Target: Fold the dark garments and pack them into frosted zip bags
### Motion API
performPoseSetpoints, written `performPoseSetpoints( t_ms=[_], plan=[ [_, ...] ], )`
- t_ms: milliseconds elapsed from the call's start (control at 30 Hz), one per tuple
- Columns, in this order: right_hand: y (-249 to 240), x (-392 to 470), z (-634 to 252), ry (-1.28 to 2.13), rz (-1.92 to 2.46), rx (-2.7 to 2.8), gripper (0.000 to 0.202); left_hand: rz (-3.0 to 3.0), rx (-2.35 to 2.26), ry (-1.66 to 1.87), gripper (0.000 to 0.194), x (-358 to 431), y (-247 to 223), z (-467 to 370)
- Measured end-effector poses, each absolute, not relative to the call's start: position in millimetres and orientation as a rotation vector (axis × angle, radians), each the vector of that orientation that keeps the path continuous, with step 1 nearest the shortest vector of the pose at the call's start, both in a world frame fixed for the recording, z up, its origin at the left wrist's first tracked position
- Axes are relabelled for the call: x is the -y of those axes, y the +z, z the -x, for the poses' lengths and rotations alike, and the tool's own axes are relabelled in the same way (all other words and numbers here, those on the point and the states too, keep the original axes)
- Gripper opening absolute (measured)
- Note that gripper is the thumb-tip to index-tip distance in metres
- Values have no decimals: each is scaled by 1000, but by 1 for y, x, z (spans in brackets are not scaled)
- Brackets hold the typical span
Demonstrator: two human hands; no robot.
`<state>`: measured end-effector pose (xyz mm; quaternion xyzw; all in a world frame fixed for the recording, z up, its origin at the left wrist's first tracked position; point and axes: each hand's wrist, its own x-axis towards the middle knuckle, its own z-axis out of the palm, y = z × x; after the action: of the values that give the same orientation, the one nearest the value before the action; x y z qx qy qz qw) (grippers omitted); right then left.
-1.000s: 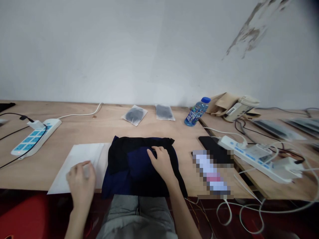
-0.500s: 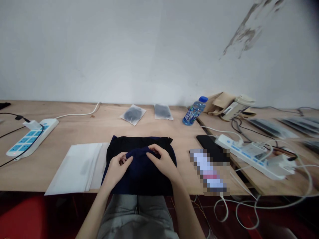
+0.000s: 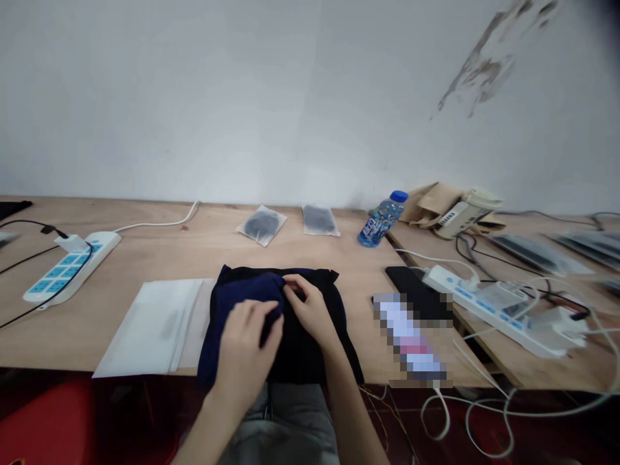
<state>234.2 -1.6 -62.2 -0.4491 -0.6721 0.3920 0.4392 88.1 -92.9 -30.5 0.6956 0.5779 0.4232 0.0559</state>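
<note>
Dark navy cloth [image 3: 245,287] lies folded on top of black cloth [image 3: 305,361] at the table's front edge, right before me. My right hand [image 3: 310,313] pinches the navy cloth's edge near its upper right corner between thumb and fingertips. Just left of it, my left hand [image 3: 247,345] hovers over or rests on the navy cloth, slightly blurred. Its fingers are bent, with a gap between them and the thumb, and nothing shows in that gap but dark fabric behind.
White translucent bags [image 3: 150,326] lie stacked at left. Two filled packets [image 3: 262,225] sit near the wall. On the right are a blue-capped bottle [image 3: 382,219], a black phone [image 3: 411,290], a pixelated phone [image 3: 409,339] and a power strip [image 3: 484,310]. Another power strip [image 3: 72,268] stands far left.
Both hands held the navy fold's edge before. My left hand has come off it and moved right and down. The navy cloth now spreads further left and its lifted edge lies flatter.
</note>
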Motion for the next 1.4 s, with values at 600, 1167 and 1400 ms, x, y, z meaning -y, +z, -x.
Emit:
performPoseSetpoints(
  t_ms=[600,1167,1400],
  plan=[
    [-89,88,-193,266,1338,2387,48,-1672,-2111,1002,28,115,-105,-23],
    [-98,76,-327,300,2063,1126,52,-1591,-2038,700,42,111,-102,-56],
    [-115,78,-338,146,1832,1324,61,-1600,-2057,556,34,96,-100,-70]
  ],
)
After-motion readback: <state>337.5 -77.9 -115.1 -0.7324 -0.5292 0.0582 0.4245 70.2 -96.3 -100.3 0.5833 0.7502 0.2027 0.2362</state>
